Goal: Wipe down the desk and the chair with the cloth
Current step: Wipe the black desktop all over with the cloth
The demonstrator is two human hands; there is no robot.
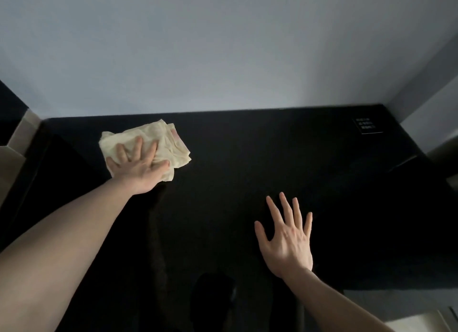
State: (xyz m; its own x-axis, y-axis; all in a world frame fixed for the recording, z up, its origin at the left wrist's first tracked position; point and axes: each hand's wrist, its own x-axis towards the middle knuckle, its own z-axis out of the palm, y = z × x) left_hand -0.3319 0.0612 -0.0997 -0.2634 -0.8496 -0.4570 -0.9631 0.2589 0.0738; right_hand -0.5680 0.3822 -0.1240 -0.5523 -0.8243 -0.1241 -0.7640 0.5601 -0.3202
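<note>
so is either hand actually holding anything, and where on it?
Nothing is gripped. Left hand presses flat on the cloth's near-left part; right hand is spread on the desk.

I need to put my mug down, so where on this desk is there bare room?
Bare desk lies between the cloth under the left hand and the small label at the far right corner. Also ahead of the flat right hand. The far left is taken.
</note>
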